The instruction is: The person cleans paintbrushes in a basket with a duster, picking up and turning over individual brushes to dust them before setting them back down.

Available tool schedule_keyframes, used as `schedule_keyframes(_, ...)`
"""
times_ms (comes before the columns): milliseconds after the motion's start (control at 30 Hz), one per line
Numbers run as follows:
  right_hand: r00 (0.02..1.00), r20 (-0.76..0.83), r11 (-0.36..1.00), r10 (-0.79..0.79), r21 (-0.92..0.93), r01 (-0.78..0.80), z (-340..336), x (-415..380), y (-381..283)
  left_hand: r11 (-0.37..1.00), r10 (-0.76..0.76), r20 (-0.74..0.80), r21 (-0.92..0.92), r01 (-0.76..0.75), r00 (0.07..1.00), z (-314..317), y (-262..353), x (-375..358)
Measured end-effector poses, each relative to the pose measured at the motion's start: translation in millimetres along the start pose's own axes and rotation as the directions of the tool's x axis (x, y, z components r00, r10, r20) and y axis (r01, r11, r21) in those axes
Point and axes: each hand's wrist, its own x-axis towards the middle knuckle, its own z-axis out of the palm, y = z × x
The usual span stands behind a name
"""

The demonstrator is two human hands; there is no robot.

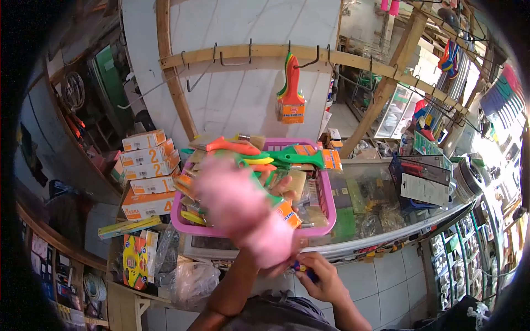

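Observation:
A blurred pink patch [243, 209] covers most of my left hand; fingers [282, 187] show beyond its right side, over the pink basket [330, 207]. Beside them is a brush with an orange label [287, 213]; whether they grip it is unclear. My right hand [320, 276], in front of the counter and near my body, is closed on a small dark blue object [305, 270] with a yellow spot. Paintbrushes with green, yellow and orange handles fill the basket, among them a green-handled brush [298, 159]. A red-handled brush [291, 91] hangs from a hook above.
The basket stands on a glass counter [386, 234]. Stacked white and orange boxes [149, 171] are to its left, above a yellow-and-red pack [135, 259] and clear plastic bags [199, 281]. A wooden rail [234, 52] with metal hooks crosses above. Packaged goods [425, 185] lie at right.

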Motion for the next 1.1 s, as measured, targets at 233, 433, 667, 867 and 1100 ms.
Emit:
schedule_keyframes(233,0.998,-0.018,0.996,0.058,0.064,-0.057,-9,-2,25,0.973,-0.01,-0.07,-0.232,-0.006,0.997,13,0,-12)
schedule_keyframes(433,0.944,-0.159,0.953,0.29,0.135,-0.27,-19,-3,21,1.0,0.01,-0.402,-0.002,-0.012,0.916,19,-4,-15)
schedule_keyframes(667,0.909,0.014,0.882,0.417,0.234,-0.409,-30,-7,21,0.999,-0.035,-0.228,0.006,0.038,0.973,4,-2,-21)
schedule_keyframes(867,0.985,0.12,0.955,0.122,0.256,-0.149,-45,-5,27,1.0,0.011,-0.065,-0.012,-0.012,0.998,19,0,-16)
schedule_keyframes(1100,0.984,0.163,0.948,-0.066,0.317,0.011,-53,-4,38,0.998,-0.004,-0.112,-0.065,-0.004,0.994,23,-1,-16)
